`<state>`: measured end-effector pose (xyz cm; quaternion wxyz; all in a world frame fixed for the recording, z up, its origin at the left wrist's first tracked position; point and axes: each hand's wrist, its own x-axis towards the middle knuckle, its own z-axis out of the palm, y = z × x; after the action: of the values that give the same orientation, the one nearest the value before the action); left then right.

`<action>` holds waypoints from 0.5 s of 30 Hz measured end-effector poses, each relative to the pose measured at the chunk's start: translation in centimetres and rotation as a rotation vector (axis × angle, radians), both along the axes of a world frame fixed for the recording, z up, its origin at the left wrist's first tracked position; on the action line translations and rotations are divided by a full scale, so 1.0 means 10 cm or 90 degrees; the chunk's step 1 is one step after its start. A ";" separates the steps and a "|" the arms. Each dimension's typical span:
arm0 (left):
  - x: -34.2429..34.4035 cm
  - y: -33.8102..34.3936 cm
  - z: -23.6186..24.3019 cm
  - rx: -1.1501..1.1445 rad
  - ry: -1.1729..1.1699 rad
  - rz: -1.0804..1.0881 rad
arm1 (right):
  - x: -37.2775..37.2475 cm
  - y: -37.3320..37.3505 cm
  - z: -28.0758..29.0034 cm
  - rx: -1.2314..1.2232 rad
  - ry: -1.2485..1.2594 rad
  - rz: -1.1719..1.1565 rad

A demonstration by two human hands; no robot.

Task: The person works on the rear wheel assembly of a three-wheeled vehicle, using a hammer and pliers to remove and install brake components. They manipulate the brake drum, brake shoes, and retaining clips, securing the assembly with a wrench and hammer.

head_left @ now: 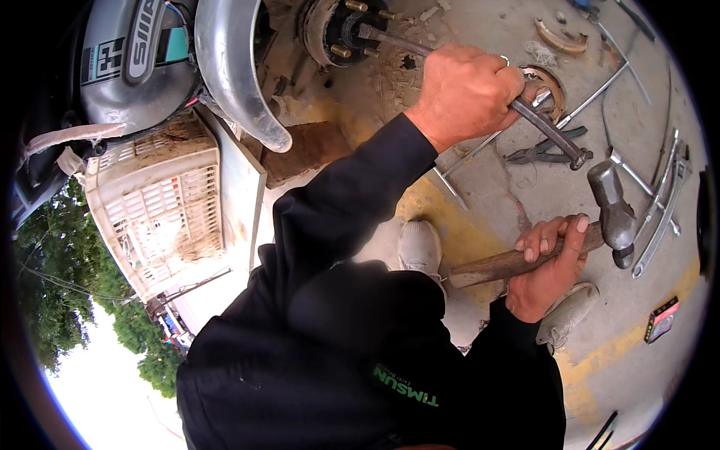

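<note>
My left hand [469, 94], with a ring on one finger, is wrapped round the middle of a long steel chisel [551, 129]. The chisel's far tip lies against a dark wheel hub [341, 30] with brass-coloured studs, and its worn butt end points back toward my right side. Lower down, my right hand [546, 259] grips a hammer [491, 268] by its wooden handle, close under the steel head. The hammer head is apart from the chisel's butt end, below and right of it.
Pliers [544, 152], a long-armed wrench [592, 99], several wrenches [660, 217] and a curved brake shoe [561, 37] lie on the concrete. A small box [661, 321] is at right. A white plastic crate [161, 217] and a silver fender [234, 67] stand left. My shoes [420, 246] are below.
</note>
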<state>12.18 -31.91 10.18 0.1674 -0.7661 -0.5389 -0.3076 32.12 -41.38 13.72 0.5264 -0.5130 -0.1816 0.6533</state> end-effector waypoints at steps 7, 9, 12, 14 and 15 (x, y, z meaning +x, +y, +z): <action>0.05 0.07 -0.01 0.016 -0.007 -0.008 | 0.28 0.20 0.16 0.148 -0.054 -0.145; 0.01 0.02 0.01 0.013 0.010 0.013 | 0.03 0.06 0.06 0.059 -0.083 -0.008; -0.02 0.04 0.03 -0.004 0.028 0.022 | -0.07 -0.04 -0.03 -0.033 -0.038 0.043; 0.00 0.04 0.05 0.000 0.020 0.015 | -0.03 -0.03 -0.03 -0.020 -0.021 -0.006; -0.01 0.02 0.05 -0.004 0.033 0.010 | 0.05 0.03 0.01 0.015 -0.040 -0.049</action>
<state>12.09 -31.75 10.65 0.1813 -0.7699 -0.5415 -0.2848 32.63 -41.09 13.78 0.5511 -0.5338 -0.1856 0.6140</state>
